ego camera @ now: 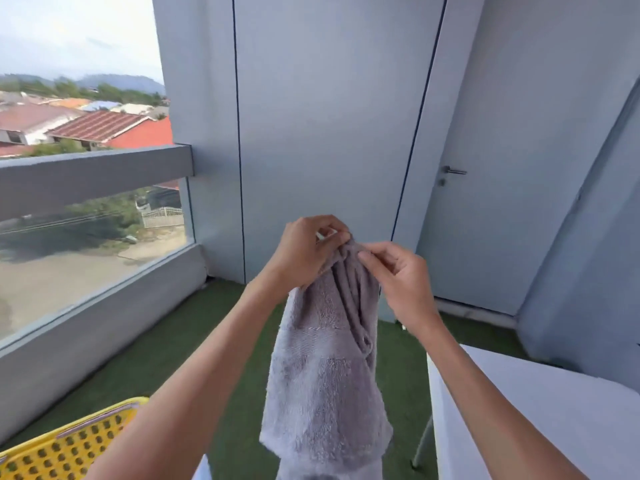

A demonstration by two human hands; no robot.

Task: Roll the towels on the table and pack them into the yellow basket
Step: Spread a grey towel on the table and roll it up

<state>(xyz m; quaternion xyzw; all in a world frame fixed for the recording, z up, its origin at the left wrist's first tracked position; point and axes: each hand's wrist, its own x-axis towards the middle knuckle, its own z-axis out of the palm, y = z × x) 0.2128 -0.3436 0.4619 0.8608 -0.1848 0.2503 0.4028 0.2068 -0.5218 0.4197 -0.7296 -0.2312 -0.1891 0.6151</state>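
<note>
Both hands (301, 254) (401, 275) grip towel (325, 368) top; towel hangs below

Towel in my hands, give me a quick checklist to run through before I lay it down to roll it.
1. Grip: ok. Left hand and right hand both pinch the grey towel at its top edge.
2. Towel spread flat: not ok. It hangs bunched, with folds below the fingers.
3. Towel off the floor: cannot tell. Its lower end runs out of view.
4. Table space: ok. The white table shows bare surface at right.
5. Yellow basket within reach: ok, low at left.
6. Room in the basket: cannot tell.
</note>
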